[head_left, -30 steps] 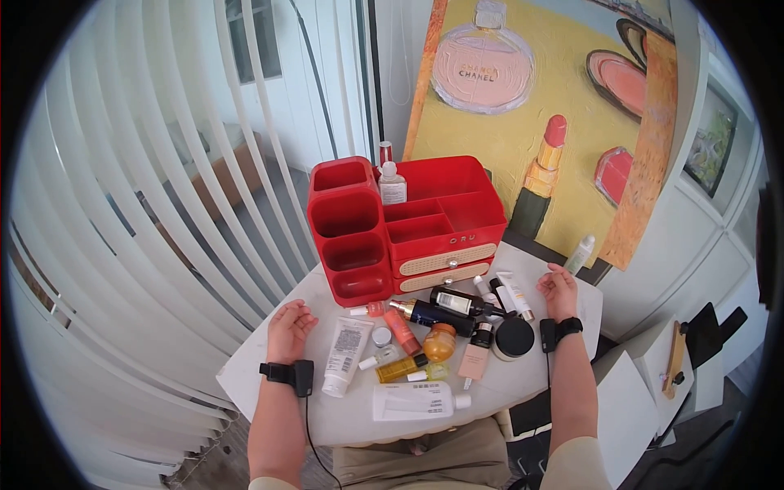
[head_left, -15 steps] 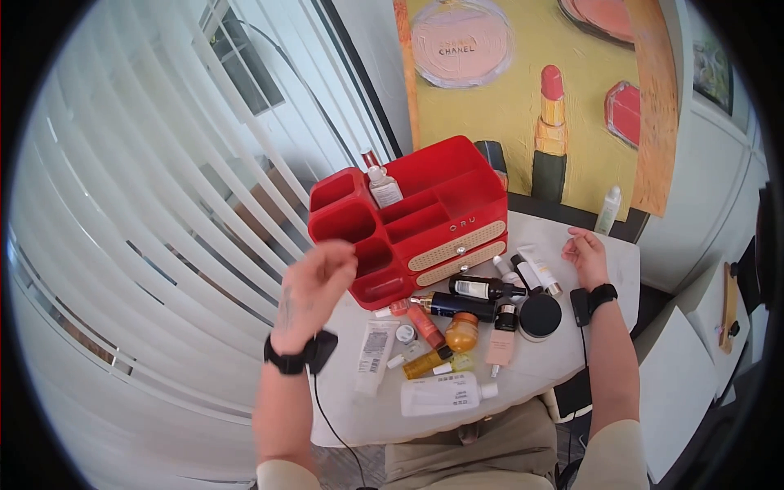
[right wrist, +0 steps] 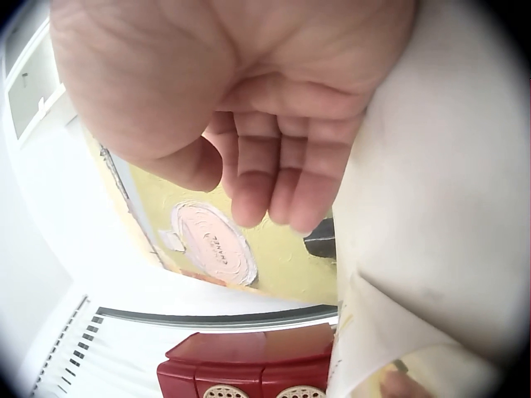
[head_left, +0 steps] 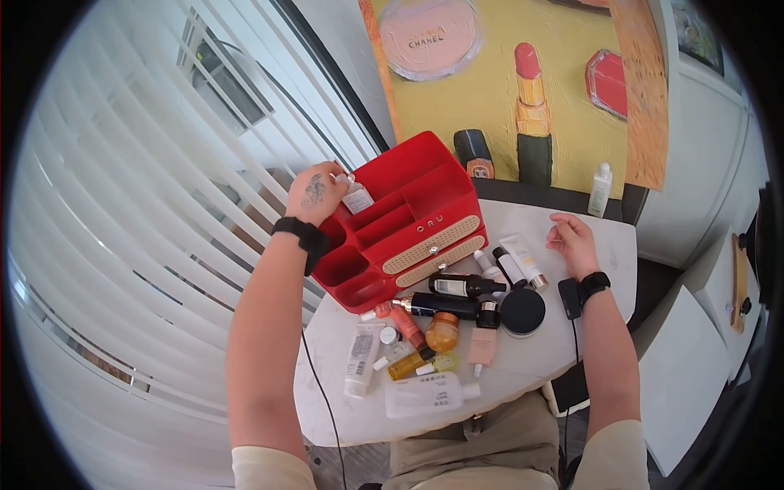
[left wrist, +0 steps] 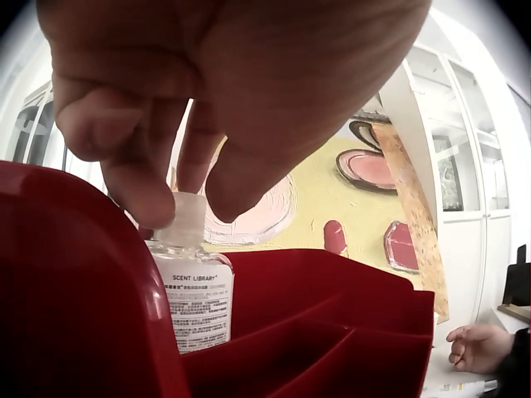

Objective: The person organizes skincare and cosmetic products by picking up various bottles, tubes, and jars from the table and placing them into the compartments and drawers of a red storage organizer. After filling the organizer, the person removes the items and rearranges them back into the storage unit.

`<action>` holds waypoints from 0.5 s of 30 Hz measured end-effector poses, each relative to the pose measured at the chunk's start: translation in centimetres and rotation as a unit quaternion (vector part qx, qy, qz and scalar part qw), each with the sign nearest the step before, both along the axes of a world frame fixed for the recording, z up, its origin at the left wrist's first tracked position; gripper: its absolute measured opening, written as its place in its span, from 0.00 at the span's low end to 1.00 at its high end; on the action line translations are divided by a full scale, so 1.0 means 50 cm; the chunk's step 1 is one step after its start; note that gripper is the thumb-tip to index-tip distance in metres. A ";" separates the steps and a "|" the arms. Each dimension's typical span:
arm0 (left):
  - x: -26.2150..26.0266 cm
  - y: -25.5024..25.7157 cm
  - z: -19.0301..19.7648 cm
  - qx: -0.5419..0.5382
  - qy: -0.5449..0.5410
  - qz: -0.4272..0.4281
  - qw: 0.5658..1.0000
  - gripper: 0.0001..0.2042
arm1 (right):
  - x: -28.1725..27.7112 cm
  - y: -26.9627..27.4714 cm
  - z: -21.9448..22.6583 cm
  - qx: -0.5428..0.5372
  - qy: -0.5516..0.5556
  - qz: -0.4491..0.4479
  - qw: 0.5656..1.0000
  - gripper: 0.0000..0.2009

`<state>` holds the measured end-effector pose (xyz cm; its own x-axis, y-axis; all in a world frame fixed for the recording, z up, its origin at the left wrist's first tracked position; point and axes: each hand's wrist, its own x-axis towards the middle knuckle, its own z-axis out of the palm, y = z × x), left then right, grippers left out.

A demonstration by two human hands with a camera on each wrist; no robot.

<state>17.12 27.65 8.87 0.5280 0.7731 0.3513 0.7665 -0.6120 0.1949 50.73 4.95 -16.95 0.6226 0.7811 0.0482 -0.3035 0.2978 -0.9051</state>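
A white table [head_left: 596,245] carries a red organizer [head_left: 408,229] under the left grip [head_left: 314,192]. Toward the person from it lie scattered tubes and bottles, a black round jar [head_left: 523,312] and an orange jar [head_left: 443,331]; the right grip [head_left: 572,243] rests on the tabletop beside them

Under the left hand [head_left: 314,194]: organiser [head_left: 425,204] of smooth, glossy red plastic, drawer fronts [head_left: 431,243] in a pale perforated weave-like finish; the bottle [left wrist: 195,290] pinched by that hand is clear plastic with a translucent cap and a white paper-like printed label. Beside the right hand [head_left: 570,243]: tabletop [head_left: 588,233] matt off-white with faint marbling, tubes [head_left: 523,257] of smooth white plastic, round jar lid [head_left: 523,312] matt black. Behind both hands: painting [head_left: 563,90] with rough, thickly textured paint, and matt white blind slats [head_left: 122,204] left of the left hand.
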 end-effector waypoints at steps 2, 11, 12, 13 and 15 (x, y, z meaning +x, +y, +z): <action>0.010 0.012 -0.007 0.039 0.053 0.013 0.998 0.15 | -0.001 0.002 -0.003 -0.001 -0.010 -0.002 1.000 0.10; 0.022 0.035 -0.033 0.063 0.064 0.024 0.996 0.13 | -0.002 0.001 -0.005 -0.007 -0.012 0.000 1.000 0.10; 0.018 0.041 -0.033 0.080 0.049 0.019 0.995 0.13 | -0.002 0.000 -0.004 -0.006 -0.013 0.000 1.000 0.10; 0.012 0.045 -0.032 0.096 0.033 0.015 0.995 0.13 | 0.000 0.000 -0.002 -0.005 -0.014 0.001 1.000 0.10; -0.006 0.032 -0.008 0.151 -0.018 -0.006 0.988 0.12 | -0.001 -0.001 -0.001 -0.006 -0.016 0.002 1.000 0.10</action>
<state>16.81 29.23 8.47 0.5190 0.6238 0.5844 0.7545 -0.6556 0.0296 50.69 4.89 -16.99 0.6184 0.7837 0.0578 -0.2758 0.2853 -0.9179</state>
